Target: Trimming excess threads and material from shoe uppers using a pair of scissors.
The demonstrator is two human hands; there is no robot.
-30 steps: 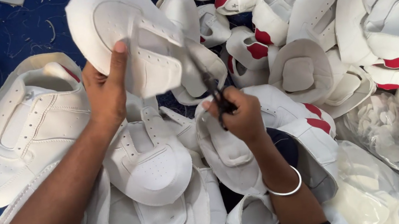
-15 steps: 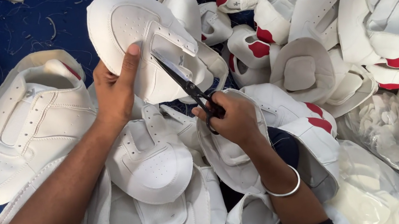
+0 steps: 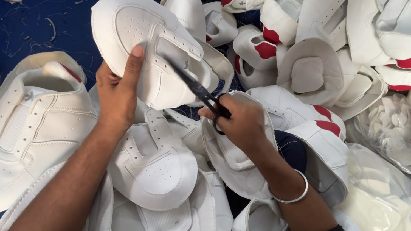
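The left hand [image 3: 116, 94] grips a white shoe upper [image 3: 150, 52] raised over the pile [image 3: 368, 21]. The right hand [image 3: 240, 123], closed on scissors [image 3: 195, 86], has their tips at its tongue. Trimming looks underway; many uppers lie around.

One head-worn camera looks steeply down, close over the work.

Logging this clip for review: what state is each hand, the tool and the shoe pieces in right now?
Left hand: closed in a grip on the white leather shoe upper, holding it raised.
Right hand: closed on the small black scissors.
Small black scissors: tips against the raised upper.
Pile of white and red shoe uppers: lying loose.
Silver bangle: on the right wrist.
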